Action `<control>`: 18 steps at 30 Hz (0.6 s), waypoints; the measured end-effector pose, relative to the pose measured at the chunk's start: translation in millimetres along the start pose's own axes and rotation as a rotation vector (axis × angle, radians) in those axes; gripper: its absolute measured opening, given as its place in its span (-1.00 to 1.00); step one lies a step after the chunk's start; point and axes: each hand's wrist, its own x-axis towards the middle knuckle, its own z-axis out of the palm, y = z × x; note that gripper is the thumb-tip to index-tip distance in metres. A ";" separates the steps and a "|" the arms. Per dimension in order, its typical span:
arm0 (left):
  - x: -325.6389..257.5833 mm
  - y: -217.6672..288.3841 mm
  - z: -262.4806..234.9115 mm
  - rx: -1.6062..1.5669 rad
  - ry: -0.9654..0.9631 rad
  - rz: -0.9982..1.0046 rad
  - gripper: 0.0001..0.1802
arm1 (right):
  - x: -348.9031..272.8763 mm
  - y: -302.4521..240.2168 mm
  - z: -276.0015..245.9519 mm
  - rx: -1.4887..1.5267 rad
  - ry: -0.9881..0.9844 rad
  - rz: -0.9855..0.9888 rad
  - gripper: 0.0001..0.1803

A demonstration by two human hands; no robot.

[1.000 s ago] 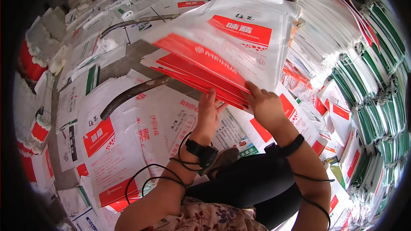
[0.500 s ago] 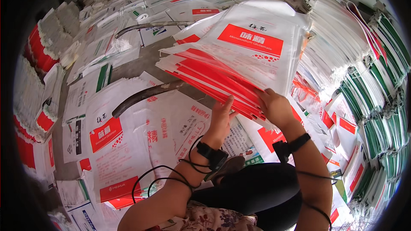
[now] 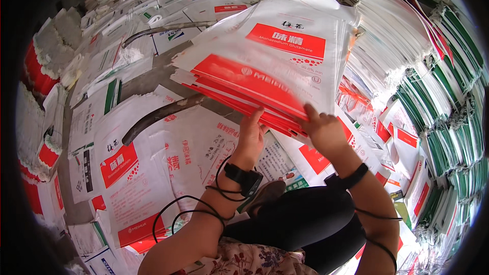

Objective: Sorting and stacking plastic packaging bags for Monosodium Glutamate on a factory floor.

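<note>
Loose woven sacks (image 3: 153, 173), white with red and green print, cover the floor below and to the left of your hands. To the right of your right hand, tall piles of folded sacks (image 3: 438, 122) with green and red edges rise in rows. In front of both hands you hold a stack of flat white sacks with red panels (image 3: 270, 66), lifted and tilted, its near edge at your fingers. A bent grey bar (image 3: 163, 114) lies on the floor sacks just left of your left hand. Your left hand (image 3: 250, 135) touches the underside of the stack's near edge, fingers extended upward. Your right hand (image 3: 323, 130) grips the same edge, fingers curled onto it. Each wrist carries a black band with a cable.
</note>
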 end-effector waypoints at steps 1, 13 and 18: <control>1.3 -2.0 2.6 -0.019 -0.005 -0.007 -0.51 | -2.5 -0.3 12.2 -0.005 -0.003 0.008 -0.59; 3.1 7.3 8.5 0.047 0.016 0.007 -0.51 | 36.1 -12.3 15.4 0.297 -0.134 0.232 -0.60; 1.9 6.9 12.8 0.095 0.040 -0.033 -0.47 | 41.9 -11.7 20.0 0.272 0.034 0.182 -0.63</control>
